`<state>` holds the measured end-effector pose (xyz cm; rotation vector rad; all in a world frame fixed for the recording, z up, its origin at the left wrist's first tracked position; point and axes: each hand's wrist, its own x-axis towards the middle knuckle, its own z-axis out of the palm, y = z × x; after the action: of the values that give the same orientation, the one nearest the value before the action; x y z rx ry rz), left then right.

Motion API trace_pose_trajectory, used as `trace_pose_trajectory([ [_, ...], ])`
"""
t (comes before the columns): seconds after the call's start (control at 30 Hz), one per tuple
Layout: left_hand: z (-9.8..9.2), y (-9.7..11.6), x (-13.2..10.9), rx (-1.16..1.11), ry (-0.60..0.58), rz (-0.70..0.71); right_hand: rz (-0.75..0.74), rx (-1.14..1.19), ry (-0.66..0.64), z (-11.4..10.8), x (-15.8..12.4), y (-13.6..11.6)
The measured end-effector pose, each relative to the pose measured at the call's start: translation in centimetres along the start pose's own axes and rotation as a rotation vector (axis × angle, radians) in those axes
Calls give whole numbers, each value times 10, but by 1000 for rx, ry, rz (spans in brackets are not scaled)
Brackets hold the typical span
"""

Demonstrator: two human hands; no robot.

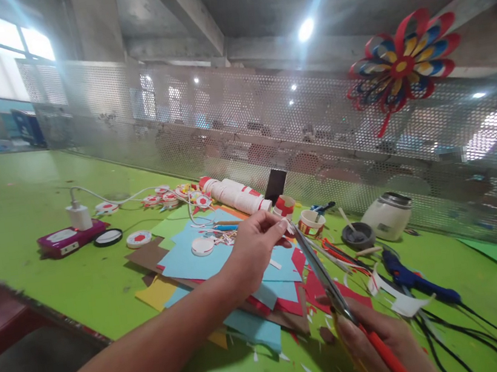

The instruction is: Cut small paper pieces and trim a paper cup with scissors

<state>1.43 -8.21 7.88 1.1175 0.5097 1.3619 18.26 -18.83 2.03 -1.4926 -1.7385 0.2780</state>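
Green tabletop (24, 191): right hand (378, 339) holds steel scissors (322, 274).

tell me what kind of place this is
Probably a paper-craft workshop. Coloured paper sheets litter the green table, a blue glue gun lies nearby, the right hand holds red-handled scissors, the left hand pinches a paper scrap, and a paper flower hangs on the mesh screen.

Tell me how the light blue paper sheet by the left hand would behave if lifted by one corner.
The light blue paper sheet looks thin and lies flat, so it would probably droop. It likely weighs little. The white round disc resting on it would probably slide off.
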Motion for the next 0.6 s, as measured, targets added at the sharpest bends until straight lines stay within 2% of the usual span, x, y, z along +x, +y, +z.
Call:
trace_pose_trajectory([
  [0.1,0,0,0,5,-4,4,56,9,-78,-4,1,-3],
  [0.2,0,0,-1,16,-7,11,35,-8,-108,-8,2,-8],
  [0.6,1,0,-2,69,-3,14,17,-14,-68,-8,2,-14],
])
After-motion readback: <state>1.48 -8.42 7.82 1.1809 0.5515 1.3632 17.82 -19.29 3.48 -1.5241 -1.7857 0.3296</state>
